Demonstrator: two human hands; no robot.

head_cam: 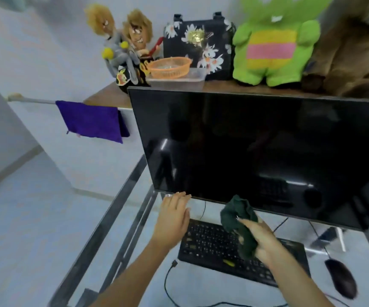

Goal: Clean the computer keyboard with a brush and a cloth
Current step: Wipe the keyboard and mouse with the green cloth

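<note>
From the head camera, a glass table (135,220) with a dark metal frame carries a black keyboard (214,244), which lies flat near the front edge, in front of a large dark monitor (256,147). A black mouse (341,278) sits to the right of the keyboard, apart from it, and a loose black cable (168,282) curls on the glass at the keyboard's left end.

The right hand (265,242) hovers over the middle of the keyboard, its grip closed round a bunched dark green cloth (239,222) that stands up above the fingers. The left hand (172,218) is spread open with straight fingers, holding nothing, above the glass just left of the keyboard and near the monitor's lower left corner.

Behind the monitor runs a brown wooden shelf (106,97). On it stand two dolls (126,45) with shaggy hair, an orange basket (169,67) resting in a clear plastic box (179,80), a black flowered bag (199,43), a green plush toy (274,47) and a brown plush toy (354,56).

At the left a purple cloth (92,120) hangs over a grey rail (35,100) before a pale wall; the floor below is light grey.
</note>
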